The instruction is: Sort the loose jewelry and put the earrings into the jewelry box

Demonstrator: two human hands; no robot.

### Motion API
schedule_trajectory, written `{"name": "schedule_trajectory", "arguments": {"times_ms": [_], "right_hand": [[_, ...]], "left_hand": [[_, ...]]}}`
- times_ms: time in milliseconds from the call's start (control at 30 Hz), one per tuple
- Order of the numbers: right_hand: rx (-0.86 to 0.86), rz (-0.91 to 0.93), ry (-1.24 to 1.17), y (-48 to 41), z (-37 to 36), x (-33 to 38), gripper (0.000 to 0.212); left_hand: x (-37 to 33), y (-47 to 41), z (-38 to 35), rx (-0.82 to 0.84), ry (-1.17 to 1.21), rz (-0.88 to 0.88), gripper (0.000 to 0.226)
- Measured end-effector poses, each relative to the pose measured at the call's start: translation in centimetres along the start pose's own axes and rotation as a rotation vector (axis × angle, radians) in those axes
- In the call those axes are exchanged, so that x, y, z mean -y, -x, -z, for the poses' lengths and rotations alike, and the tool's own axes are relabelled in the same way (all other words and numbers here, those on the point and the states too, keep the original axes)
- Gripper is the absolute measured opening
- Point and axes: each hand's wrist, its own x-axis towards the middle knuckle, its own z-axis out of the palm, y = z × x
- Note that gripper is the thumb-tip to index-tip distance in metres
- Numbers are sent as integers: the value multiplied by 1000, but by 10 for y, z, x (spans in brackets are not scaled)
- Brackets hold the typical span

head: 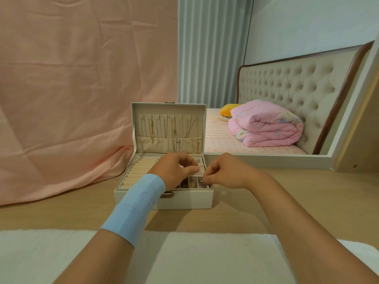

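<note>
A white jewelry box (184,201) stands open on the wooden table, its lid (141,111) upright with several thin necklaces (175,138) hanging inside. Cream ring rolls (134,173) fill its left side, and small compartments on the right hold a gold ring (192,184) and other small pieces. My left hand (176,169), with a blue band on the wrist, hovers over the box's middle, fingers curled, pinching a tiny pale earring (198,165). My right hand (227,173) pinches a small silvery earring (204,182) at the right front compartment.
A white towel (41,257) lies along the table's near edge under my forearms. A pink cloth (71,99) hangs behind the box at the left. A framed mirror (266,160) leans at the right, showing a bed and a folded pink quilt.
</note>
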Motion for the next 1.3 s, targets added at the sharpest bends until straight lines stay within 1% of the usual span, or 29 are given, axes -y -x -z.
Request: {"name": "schedule_trajectory", "arguments": {"times_ms": [133,267,333,367,433,500,567,600,667,800,867,900,1000,1033,1167,1300], "right_hand": [[-51,-1,-14,-4,2,-4,9],[-207,-1,-98,-11,5,-10,14],[-278,2,-99,-17,6,-10,15],[-299,8,-77,-22,8,-8,21],[-290,18,-48,-33,13,-4,45],[-222,11,-69,-46,18,5,75],[-174,-2,-141,-57,22,17,96],[-171,-8,-189,-63,23,23,103],[-183,-4,-280,-71,24,32,108],[-206,4,-379,-80,22,40,108],[-228,17,-364,-78,19,40,107],[-243,25,-343,-75,18,39,106],[-289,54,-293,-60,17,36,101],[-303,57,-268,-54,17,35,97],[-391,98,-147,-30,12,30,72],[-458,135,-120,-5,-1,26,51]], "left_hand": [[10,1,20,-74,-80,22,12],[22,3,40,-175,-110,38,18],[29,1,48,-233,-174,63,29],[32,-1,52,-257,-196,82,36],[37,-8,64,-325,-203,115,51],[39,-18,79,-421,-199,125,63],[39,-28,91,-469,-169,123,75],[38,-33,95,-463,-142,123,80],[37,-42,100,-410,-66,136,91],[33,-49,108,-250,137,157,97],[26,-46,108,-234,215,128,96],[23,-43,107,-279,195,99,92],[18,-29,107,-549,29,33,75],[18,-23,107,-585,5,28,71],[24,9,97,-543,-103,63,66],[30,45,84,-626,-148,34,54]]}}
